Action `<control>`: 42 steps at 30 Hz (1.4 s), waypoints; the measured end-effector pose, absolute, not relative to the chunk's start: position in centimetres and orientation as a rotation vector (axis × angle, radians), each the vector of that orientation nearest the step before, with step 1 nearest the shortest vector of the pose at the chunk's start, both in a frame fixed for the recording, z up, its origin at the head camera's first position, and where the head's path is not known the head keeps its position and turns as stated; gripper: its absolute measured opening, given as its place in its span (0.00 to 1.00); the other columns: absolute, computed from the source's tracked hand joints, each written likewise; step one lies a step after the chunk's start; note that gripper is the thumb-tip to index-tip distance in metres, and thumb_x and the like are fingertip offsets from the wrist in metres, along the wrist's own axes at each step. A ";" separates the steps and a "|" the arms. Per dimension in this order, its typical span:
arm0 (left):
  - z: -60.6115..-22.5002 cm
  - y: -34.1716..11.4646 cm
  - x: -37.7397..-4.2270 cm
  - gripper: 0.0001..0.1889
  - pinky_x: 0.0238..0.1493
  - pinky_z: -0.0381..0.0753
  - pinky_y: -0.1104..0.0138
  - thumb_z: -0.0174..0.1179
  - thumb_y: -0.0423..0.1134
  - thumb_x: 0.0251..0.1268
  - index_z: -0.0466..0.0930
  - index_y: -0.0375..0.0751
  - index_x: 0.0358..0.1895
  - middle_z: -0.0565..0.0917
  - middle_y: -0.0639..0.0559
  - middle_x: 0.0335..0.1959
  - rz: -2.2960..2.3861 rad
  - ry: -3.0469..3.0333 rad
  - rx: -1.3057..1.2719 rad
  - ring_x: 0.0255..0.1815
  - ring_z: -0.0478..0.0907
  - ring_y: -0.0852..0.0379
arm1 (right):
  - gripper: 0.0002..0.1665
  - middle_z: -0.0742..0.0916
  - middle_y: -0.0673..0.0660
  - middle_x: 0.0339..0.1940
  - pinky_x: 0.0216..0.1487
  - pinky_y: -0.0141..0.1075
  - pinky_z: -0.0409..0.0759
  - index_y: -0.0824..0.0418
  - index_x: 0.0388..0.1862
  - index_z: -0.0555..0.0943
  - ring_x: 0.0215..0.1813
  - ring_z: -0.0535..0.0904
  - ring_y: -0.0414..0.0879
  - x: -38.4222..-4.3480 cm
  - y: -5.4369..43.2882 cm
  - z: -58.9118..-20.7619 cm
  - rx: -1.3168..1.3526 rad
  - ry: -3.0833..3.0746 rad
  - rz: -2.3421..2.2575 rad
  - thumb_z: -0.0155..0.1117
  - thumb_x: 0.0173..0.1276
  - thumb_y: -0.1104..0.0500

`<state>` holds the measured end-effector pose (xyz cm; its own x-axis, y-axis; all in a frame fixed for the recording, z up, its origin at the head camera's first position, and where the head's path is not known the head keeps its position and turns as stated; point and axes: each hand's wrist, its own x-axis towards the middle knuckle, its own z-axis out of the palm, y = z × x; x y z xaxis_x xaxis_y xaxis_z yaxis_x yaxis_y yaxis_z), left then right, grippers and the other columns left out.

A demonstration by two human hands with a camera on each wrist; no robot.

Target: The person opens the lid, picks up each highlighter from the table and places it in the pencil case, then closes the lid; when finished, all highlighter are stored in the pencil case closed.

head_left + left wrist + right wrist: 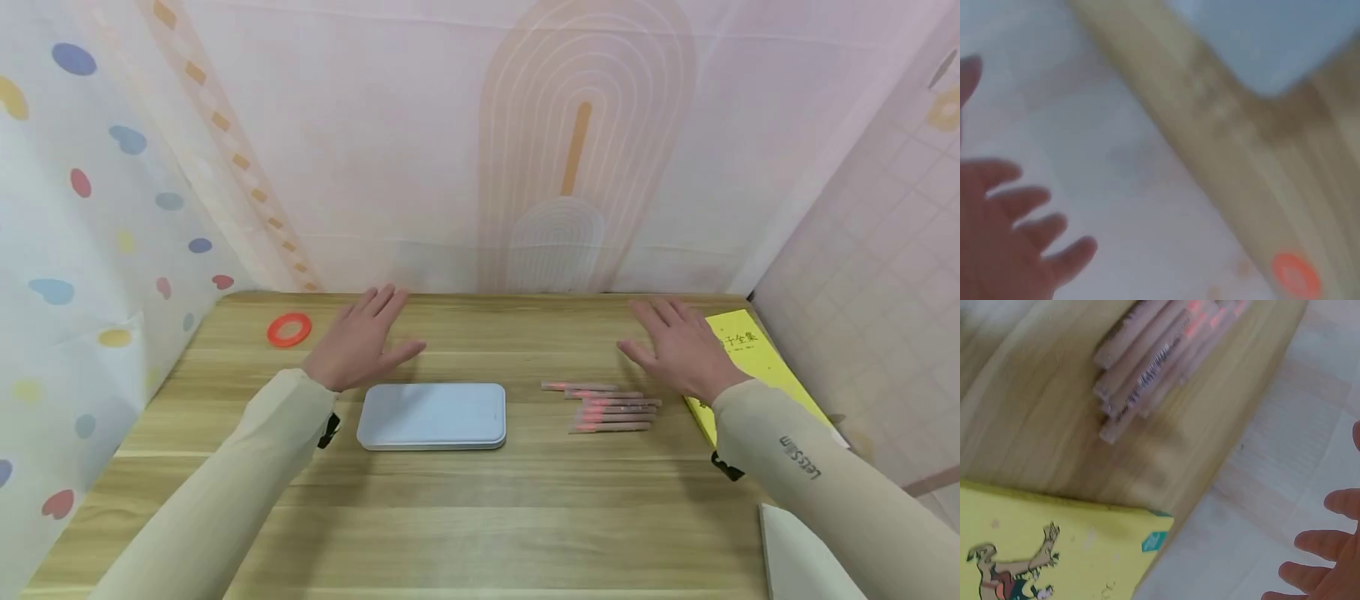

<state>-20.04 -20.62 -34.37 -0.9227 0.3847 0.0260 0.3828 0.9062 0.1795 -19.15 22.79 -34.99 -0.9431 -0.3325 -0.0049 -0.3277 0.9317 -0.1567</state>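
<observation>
My left hand, fingers extended and thumb spread, hovers above the table just behind a pale blue flat case with rounded corners. It holds nothing. On the right, my right hand is likewise stretched out with nothing in it, between a yellow book and a group of slim pinkish sticks or pens. Those sticks lie roughly parallel, and dark print shows on some in the right wrist view. An orange-red ring lies left of my left hand; the left wrist view shows it blurred.
The wood-grain table meets a patterned curtain at its back edge, and more printed cloth hangs at both sides. A whitish flat object sits at the lower right, partly covered by my right sleeve.
</observation>
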 end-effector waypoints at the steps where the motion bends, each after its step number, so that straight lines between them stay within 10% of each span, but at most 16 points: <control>1: -34.6 -21.1 -19.9 0.45 0.72 0.52 0.38 0.51 0.63 0.70 0.49 0.35 0.78 0.53 0.34 0.78 0.288 3.054 0.623 0.78 0.50 0.33 | 0.42 0.62 0.70 0.76 0.73 0.62 0.50 0.62 0.78 0.57 0.76 0.53 0.69 -19.2 22.5 -35.3 -0.539 3.059 -0.237 0.45 0.76 0.37; 24: -40.9 -26.6 -14.4 0.59 0.66 0.60 0.35 0.66 0.70 0.49 0.56 0.29 0.75 0.61 0.30 0.74 0.345 2.941 0.636 0.74 0.55 0.27 | 0.45 0.65 0.65 0.76 0.73 0.61 0.55 0.59 0.77 0.61 0.77 0.58 0.66 -17.8 15.1 -40.2 -0.782 2.952 -0.214 0.51 0.71 0.33; 42: -45.4 -27.2 -14.4 0.53 0.63 0.57 0.41 0.78 0.55 0.42 0.62 0.38 0.73 0.68 0.37 0.64 0.572 2.888 0.555 0.64 0.61 0.37 | 0.57 0.68 0.59 0.76 0.74 0.59 0.56 0.61 0.77 0.61 0.77 0.60 0.60 -16.1 9.6 -42.4 -1.044 2.790 -0.213 0.58 0.61 0.25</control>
<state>-14.45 -27.24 -45.40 -0.9212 0.3829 -0.0693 0.3275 0.8592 0.3931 -16.14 9.56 -42.39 -0.7451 -0.6602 -0.0946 -0.6382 0.7470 -0.1863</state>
